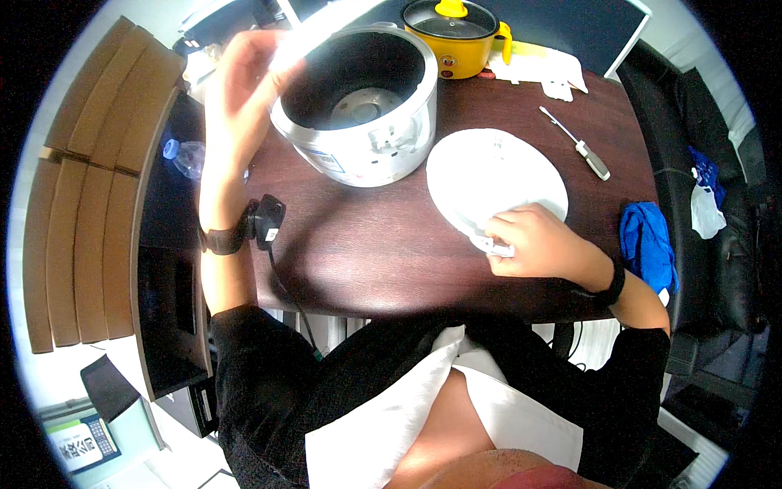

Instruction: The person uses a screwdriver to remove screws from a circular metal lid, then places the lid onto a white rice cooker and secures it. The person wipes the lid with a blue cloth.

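Note:
My raised left hand (248,81) has its fingers closed on a long, glaring white bar (330,31) that runs off the top edge; its kind is lost in the brightness. Beside it stands a white rice cooker body (407,134), open at the top, with a dark interior and a round metal plate at its bottom. To its right a white oval cover (489,175) lies on the table. My right hand (538,243) grips a small tab at the cover's near edge with bent fingers.
A yellow electric pot (464,50) with a glass lid stands at the back. On the brown table (366,261) lie a screwdriver (577,145), a blue cloth (648,244) and a black plug with cord (267,218). A plastic bottle (186,156) and cardboard boxes (90,171) are at the left.

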{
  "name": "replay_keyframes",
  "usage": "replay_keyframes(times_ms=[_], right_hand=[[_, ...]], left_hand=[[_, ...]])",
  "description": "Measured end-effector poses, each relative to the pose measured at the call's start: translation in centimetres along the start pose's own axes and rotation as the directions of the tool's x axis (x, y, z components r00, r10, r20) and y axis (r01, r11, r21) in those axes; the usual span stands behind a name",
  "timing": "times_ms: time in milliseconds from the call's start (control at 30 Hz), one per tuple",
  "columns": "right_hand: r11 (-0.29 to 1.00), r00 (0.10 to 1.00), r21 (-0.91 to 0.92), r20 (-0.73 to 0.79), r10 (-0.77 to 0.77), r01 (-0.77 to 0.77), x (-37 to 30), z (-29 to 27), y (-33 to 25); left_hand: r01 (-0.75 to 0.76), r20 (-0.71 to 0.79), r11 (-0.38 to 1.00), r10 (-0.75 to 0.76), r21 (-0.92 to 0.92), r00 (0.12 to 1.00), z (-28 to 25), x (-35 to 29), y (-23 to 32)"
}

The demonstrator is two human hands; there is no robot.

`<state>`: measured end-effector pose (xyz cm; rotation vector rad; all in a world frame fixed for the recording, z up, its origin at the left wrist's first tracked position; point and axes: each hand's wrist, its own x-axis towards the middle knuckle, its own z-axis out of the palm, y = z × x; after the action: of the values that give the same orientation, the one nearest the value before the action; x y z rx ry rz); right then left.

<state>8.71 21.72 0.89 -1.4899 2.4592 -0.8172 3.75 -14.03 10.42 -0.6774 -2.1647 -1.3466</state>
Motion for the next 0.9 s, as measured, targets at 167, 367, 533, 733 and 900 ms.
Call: replay_keyframes(times_ms=[167,367,533,733,900], right_hand=[[1.0,0.999,-0.013,0.033,0.022,-0.022,-0.8,2.5,1.7],[0.961,0.957,0.171,-0.16,0.243,-0.216,-1.1,-2.1,2.7],[0.904,0.703,0.199,-0.574,0.421,-0.379,-3.3,-6.5,6.7],[0.674,0.629,-0.162,-0.564,0.535,-0.72,-12.1,-6.1,13.0],[0.134,0.387,-0.399,-0.663,0.641,-0.907,-18.1,-5.4,9.6]], left_hand=[[-0.044,-0.314,0.97,-0.034,-0.238,0.949,0.4,1.1,1.2],[-0.143,-0.371,0.773,-0.126,-0.618,0.92,4.3,0.1,5.9],[0.094,-0.277,0.657,-0.438,-0.748,0.855,10.4,-1.2,7.8],[0.462,0.106,0.36,-0.686,-0.811,0.72,16.2,-4.8,5.4],[0.633,0.251,0.259,-0.76,-0.73,0.6,19.2,-6.8,3.8]])
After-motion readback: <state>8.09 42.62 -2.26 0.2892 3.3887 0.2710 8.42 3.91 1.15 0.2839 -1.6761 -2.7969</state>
